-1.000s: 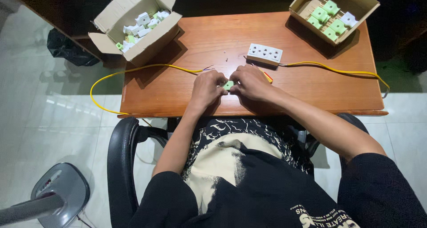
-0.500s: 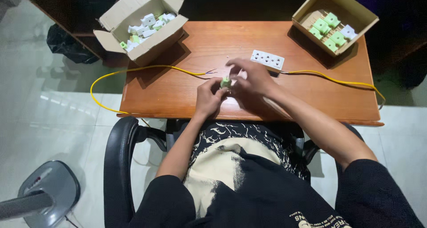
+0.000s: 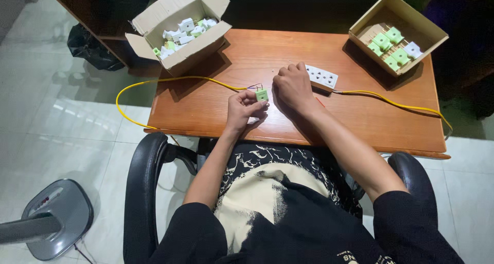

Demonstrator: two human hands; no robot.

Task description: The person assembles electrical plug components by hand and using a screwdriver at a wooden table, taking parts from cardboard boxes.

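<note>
Table (image 3: 319, 120): wooden, reddish-brown, with the person seated at its near edge in a black chair (image 3: 141, 192).
Left box (image 3: 177, 30): open cardboard at the far left corner, full of loose white and green parts.
Right box (image 3: 396, 32): open cardboard at the far right corner, green and white plugs laid in rows.
Cable (image 3: 154, 86): yellow, looping off the left edge and back to the middle; a second stretch runs right from the strip.
Strip (image 3: 321, 77): white socket strip, just beyond the right hand.
Right hand (image 3: 293, 86): knuckles up, fingers curled, resting on the table; I cannot tell if it holds anything.
Left hand (image 3: 244, 107): fingers pinched on the plug.
Plug (image 3: 261, 94): small, green, held above the table's middle, at the cable's bare end.
</note>
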